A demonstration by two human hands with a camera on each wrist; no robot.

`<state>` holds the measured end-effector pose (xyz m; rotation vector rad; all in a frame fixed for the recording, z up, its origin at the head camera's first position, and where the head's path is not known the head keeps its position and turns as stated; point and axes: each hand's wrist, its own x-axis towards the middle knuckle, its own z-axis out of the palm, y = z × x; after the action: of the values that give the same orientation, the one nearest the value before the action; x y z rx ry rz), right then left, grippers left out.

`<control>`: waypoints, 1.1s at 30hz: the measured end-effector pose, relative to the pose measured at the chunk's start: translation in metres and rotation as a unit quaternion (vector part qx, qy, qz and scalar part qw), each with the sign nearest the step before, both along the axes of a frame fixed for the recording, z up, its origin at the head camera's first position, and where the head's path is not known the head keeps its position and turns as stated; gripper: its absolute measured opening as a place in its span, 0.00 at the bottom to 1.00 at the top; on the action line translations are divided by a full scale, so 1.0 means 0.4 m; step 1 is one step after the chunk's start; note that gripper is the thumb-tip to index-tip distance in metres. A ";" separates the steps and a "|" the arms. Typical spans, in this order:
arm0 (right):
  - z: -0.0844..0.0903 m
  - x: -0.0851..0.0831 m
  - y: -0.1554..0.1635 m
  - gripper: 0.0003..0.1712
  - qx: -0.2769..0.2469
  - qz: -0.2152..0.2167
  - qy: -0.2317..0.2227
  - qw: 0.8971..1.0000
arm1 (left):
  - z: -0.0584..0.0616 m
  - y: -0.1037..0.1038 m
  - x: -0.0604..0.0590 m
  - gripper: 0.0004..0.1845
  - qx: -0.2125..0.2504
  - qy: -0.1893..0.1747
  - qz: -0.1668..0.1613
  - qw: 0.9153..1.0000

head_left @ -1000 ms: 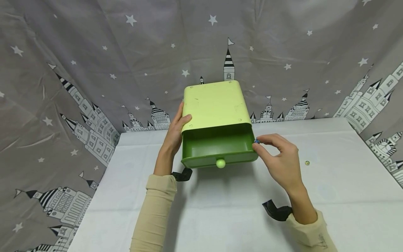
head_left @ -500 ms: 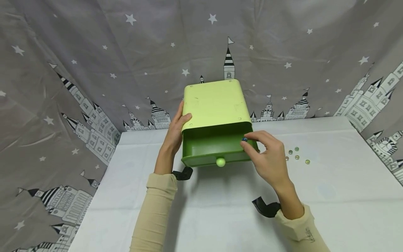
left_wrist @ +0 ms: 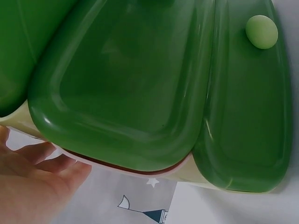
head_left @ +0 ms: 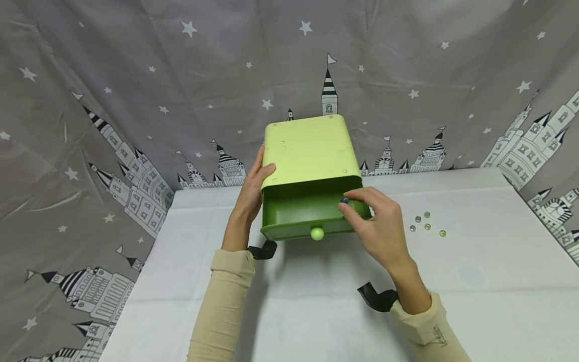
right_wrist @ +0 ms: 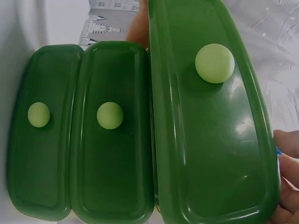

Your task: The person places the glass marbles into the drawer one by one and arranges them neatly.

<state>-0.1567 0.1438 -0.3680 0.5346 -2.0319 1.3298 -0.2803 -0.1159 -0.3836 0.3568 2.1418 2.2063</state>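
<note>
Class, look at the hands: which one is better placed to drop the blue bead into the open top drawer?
Probably the right hand: it already pinches the blue bead over the open top drawer. The left hand is holding the side of the light green cabinet.

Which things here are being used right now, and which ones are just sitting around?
In use:
- green drawer box, steadied by the left hand
- open top drawer
- small blue bead, pinched in the right hand over that drawer

Just lying about:
- loose glass beads on the white table
- star-and-castle cloth behind
</note>
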 end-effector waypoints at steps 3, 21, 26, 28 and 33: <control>0.001 -0.001 0.000 0.11 0.003 0.000 -0.001 1.000 | 0.000 0.000 0.001 0.41 -0.001 -0.003 0.002 1.000; 0.000 0.003 0.012 0.11 0.004 -0.012 -0.006 1.000 | -0.001 -0.001 -0.002 0.41 0.003 -0.007 -0.001 1.000; -0.003 0.008 0.015 0.11 -0.004 -0.014 -0.006 1.000 | -0.003 0.000 -0.005 0.40 0.006 -0.002 -0.003 1.000; -0.004 0.011 0.016 0.11 -0.007 -0.014 -0.007 1.000 | -0.003 -0.001 -0.005 0.40 0.004 0.000 -0.003 1.000; -0.004 0.019 0.020 0.10 -0.013 -0.019 -0.008 1.000 | -0.005 -0.003 -0.005 0.40 -0.006 0.002 0.000 1.000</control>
<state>-0.1490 0.1519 -0.3695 0.4727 -2.0251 1.3393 -0.2823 -0.1169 -0.3854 0.3610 2.1560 2.1948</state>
